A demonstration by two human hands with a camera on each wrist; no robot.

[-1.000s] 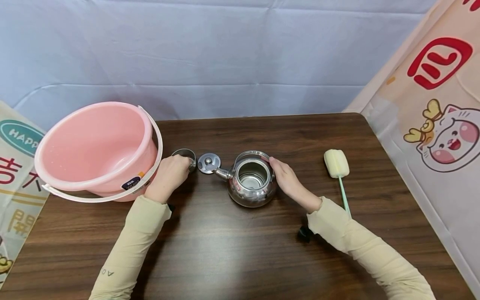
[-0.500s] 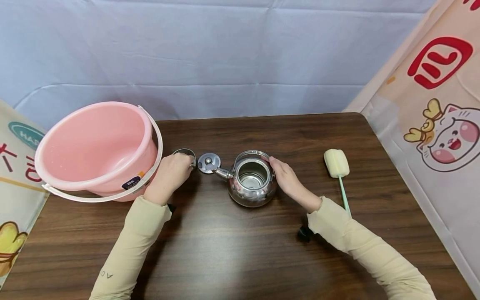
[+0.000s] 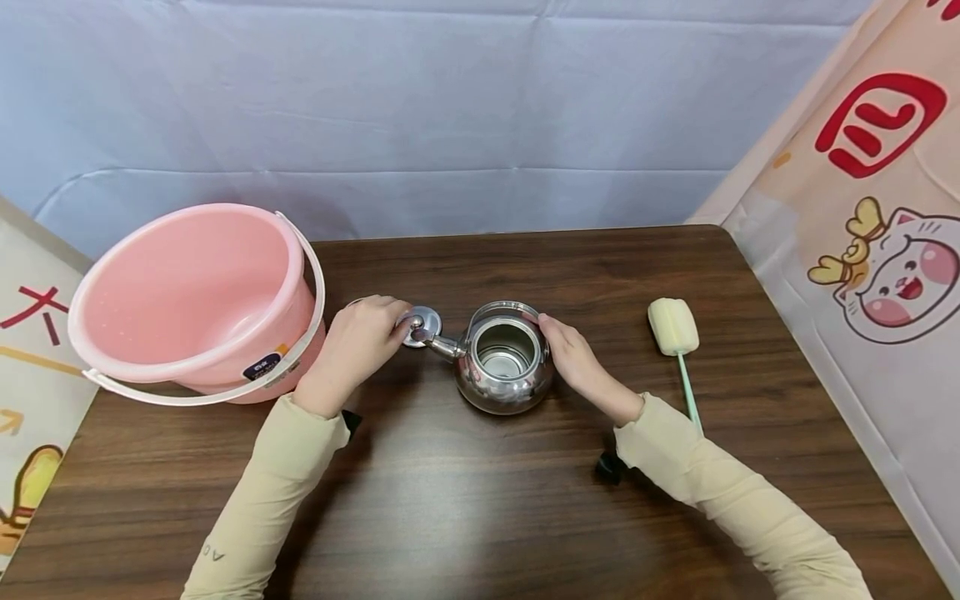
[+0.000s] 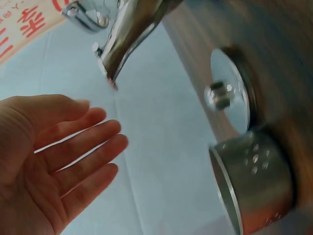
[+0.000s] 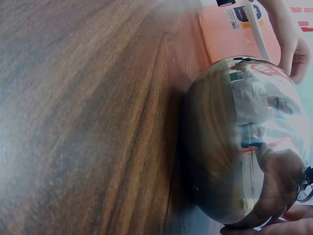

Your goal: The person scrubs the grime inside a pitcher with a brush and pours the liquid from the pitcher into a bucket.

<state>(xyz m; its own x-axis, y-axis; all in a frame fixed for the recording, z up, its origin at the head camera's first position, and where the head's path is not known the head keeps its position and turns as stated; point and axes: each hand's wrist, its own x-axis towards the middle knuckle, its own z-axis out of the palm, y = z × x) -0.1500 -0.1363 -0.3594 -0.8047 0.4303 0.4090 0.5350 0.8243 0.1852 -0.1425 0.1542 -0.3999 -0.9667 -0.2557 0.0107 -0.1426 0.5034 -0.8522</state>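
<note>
My left hand [image 3: 358,346] hovers palm down near the lid, its fingertips overlapping the lid's edge in the head view. In the left wrist view its fingers are loosely extended, holding nothing. The round metal lid [image 4: 234,93] with a knob lies on the table beside a metal tea strainer [image 4: 257,181] with small holes. In the head view my left hand hides most of that strainer. A shiny steel teapot [image 3: 498,392] stands uncovered, its spout [image 3: 444,345] toward the lid. My right hand [image 3: 581,367] rests straight fingers against the teapot's right side.
A large pink bucket [image 3: 217,373] with a white handle stands at the left, beside my left forearm. To the right, a cream sponge brush [image 3: 672,327] with a green stick lies partly under my right sleeve. Behind the brown table [image 3: 450,500] hangs a pale cloth [image 3: 420,125].
My left hand has let go of the strainer and moved right toward the lid. My right hand and the teapot have not moved.
</note>
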